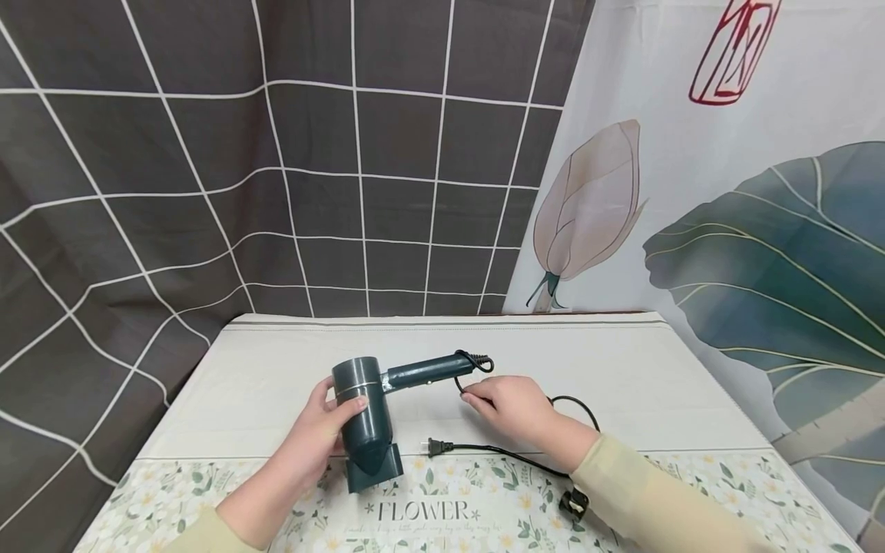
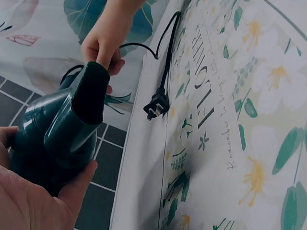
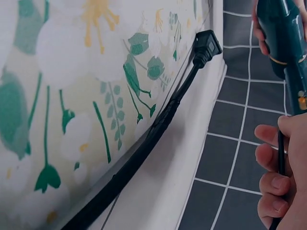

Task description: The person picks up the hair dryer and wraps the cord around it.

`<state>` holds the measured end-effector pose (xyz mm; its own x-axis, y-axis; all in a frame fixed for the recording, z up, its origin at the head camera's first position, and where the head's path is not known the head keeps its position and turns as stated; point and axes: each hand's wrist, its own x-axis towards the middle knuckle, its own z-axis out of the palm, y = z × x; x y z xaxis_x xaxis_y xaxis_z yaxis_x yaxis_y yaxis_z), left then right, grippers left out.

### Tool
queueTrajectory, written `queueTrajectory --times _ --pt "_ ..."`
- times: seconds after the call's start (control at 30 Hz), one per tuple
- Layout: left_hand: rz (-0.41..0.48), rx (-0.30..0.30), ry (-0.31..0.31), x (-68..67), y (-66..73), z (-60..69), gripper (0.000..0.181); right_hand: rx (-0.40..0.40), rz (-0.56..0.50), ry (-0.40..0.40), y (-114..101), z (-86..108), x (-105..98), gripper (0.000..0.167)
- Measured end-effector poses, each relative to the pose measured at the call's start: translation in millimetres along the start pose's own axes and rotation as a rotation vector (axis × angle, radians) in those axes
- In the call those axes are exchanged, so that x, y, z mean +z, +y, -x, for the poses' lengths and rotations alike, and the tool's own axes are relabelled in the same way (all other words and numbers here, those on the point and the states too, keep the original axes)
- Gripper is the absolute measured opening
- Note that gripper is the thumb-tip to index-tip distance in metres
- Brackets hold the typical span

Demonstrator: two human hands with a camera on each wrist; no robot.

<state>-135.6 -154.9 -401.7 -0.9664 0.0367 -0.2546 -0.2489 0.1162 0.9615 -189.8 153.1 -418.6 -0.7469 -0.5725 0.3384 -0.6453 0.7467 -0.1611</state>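
A dark green hair dryer (image 1: 366, 426) is held above the table, its handle pointing right and its flat nozzle (image 1: 375, 468) toward the front. My left hand (image 1: 314, 430) grips its barrel, thumb on the near side. Just beyond the handle's end, my right hand (image 1: 515, 407) pinches the black cord (image 3: 281, 148), which loops near the handle's tip. From that hand the cord trails to the right. Its two-pin plug (image 1: 439, 447) lies on the table below the right hand. In the left wrist view the nozzle opening (image 2: 91, 96) faces the camera.
A cover with a flower print and the word FLOWER lies over the white table (image 1: 276, 399). Near the right sleeve sits a small black piece (image 1: 574, 503), its kind unclear. Dark grid cloth (image 1: 401, 207) and a floral curtain (image 1: 622, 322) hang behind.
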Motion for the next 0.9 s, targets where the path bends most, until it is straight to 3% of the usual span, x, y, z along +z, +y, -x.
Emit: queueTrajectory --times 0.3,0.6,0.9 --pt "-0.037 0.011 0.018 0.7 0.0 -1.6 0.097 -0.088 0.06 0.036 -5.9 5.1 -9.8 0.019" --pt "-0.106 0.014 0.007 -2.9 -0.6 -3.8 0.096 -0.258 0.092 0.217 -5.3 1.9 -26.2 0.011" --pt "-0.133 -0.01 0.004 -1.1 1.9 -1.4 0.094 -0.382 0.086 0.263 0.6 -1.4 -26.4 0.014"
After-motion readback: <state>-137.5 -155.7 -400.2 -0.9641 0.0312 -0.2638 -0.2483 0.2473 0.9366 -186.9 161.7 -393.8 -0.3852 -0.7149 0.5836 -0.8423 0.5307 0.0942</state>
